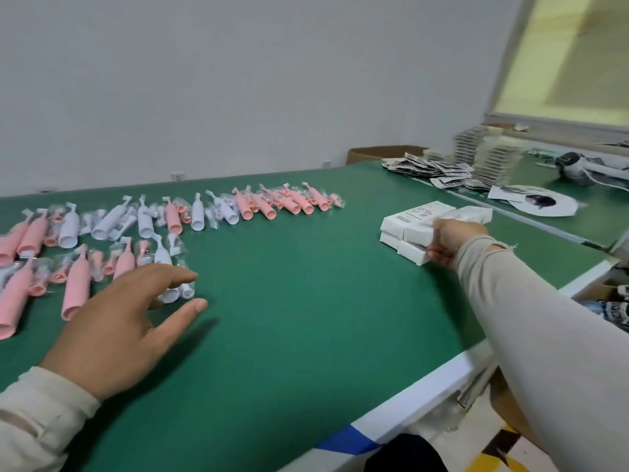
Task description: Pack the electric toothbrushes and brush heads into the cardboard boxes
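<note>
Several pink toothbrushes and white toothbrushes lie in rows on the left half of the green table, with bagged brush heads among them. My left hand hovers over the near row with its fingers spread and holds nothing. At the right, white cardboard boxes are stacked two high. My right hand grips the near end of that stack, thumb under and fingers on top, slightly blurred.
Loose printed leaflets and stacks of flat cards lie at the back right. A round printed sheet and a white device with a cable sit on the adjoining table. A brown carton stands behind. The table's white edge runs diagonally near me.
</note>
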Motion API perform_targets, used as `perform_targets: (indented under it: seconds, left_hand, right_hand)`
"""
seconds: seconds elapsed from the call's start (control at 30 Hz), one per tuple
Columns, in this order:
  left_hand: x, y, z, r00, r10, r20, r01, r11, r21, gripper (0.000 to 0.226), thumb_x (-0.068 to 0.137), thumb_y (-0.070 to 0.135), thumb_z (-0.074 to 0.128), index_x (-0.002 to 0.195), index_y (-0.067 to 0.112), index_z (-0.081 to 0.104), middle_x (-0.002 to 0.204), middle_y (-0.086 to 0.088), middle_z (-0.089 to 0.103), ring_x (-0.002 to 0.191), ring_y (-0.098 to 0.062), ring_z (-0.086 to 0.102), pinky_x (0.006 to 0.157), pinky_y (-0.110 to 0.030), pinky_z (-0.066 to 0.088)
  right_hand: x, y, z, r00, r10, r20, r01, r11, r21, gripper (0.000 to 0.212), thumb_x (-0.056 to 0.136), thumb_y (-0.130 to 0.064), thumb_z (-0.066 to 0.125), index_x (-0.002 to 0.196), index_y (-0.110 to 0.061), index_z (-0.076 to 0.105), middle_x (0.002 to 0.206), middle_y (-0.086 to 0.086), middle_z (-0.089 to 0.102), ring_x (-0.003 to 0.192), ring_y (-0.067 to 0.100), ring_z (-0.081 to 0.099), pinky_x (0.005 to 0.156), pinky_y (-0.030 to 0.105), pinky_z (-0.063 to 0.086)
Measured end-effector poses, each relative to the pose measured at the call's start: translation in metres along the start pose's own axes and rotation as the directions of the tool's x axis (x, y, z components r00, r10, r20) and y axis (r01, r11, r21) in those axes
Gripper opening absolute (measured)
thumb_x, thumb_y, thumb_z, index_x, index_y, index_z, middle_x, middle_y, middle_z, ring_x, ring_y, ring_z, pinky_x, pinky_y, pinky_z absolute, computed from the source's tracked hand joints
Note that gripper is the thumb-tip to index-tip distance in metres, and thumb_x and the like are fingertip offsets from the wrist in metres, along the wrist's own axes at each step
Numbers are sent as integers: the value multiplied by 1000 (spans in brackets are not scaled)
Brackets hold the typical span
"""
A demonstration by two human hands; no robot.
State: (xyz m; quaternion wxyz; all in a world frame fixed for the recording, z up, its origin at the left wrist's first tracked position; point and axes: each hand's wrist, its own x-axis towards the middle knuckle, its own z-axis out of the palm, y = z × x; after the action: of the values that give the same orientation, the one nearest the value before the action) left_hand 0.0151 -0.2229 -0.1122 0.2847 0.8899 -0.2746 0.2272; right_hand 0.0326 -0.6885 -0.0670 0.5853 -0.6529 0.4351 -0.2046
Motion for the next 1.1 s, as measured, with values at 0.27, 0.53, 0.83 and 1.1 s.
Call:
perform_targets:
  seconds: [0.27,0.53,0.83,1.1]
  left_hand:
    - [0,7,-2,1000,-14,-1,14,1000,17,37,81,53,61,111,31,67,107,16,63,85,-10,62,75,-37,55]
    - [-13,3,-16,970,-195,-146,206,976,65,30,91,43,61,110,21,69,103,5,67,88,-18,63,80,-41,56]
    - [-69,2,-44,845,-404,-351,473,870,137,21,91,33,57,110,27,64,107,9,66,97,-16,60,81,-37,51]
    - [-77,-58,-140,720,-448,-530,690,537,484,37,94,34,57,125,14,55,126,-7,58,116,-28,52,93,-41,46]
  right_hand:
    - [-38,21,5,949,-203,-243,190,979,-74,19,88,-24,61,96,-7,66,93,11,67,85,31,63,81,33,51]
    - [-217,46,154,584,-651,485,654,731,194,12,88,-26,67,77,-29,65,72,-16,64,64,-9,57,59,4,40]
    - [-277,71,216,129,-713,689,824,464,326,23,88,-19,70,80,-40,66,78,-8,69,73,7,61,74,26,51]
    - [-258,71,213,234,-709,666,755,564,336,16,89,-20,70,75,-28,69,77,-6,70,67,8,59,64,15,42]
